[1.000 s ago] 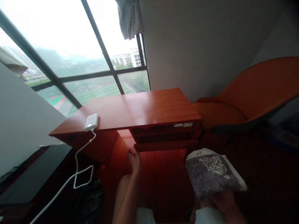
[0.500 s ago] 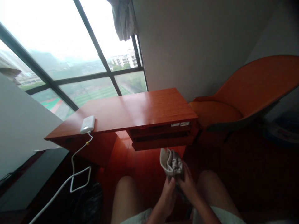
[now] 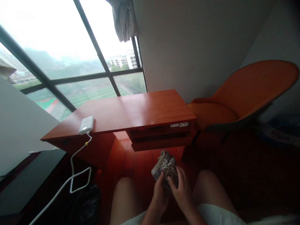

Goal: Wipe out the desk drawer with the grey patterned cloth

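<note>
Both hands meet low down, between the bare knees. Left hand [image 3: 159, 195] is curled shut on the near edge of a grey patterned cloth [image 3: 166, 165], thumb pressed on top. Right hand [image 3: 181, 191] pinches the same cloth from the 3 o'clock side, fingers closed over it. The cloth sits bunched up just above the fingertips, over the red wooden floor [image 3: 140, 162]. At 12 o'clock from the hands, a red-brown desk [image 3: 140, 109] with an open shelf under its top. Out at 10 o'clock, a white charger [image 3: 86, 125] lies on the desk's edge, its white cable [image 3: 72, 178] looping down to the floor. At 2 o'clock, an orange chair [image 3: 246, 93] stands beside the desk. Window [image 3: 70, 62] at 11 o'clock, curtain [image 3: 124, 18] hanging above.
</note>
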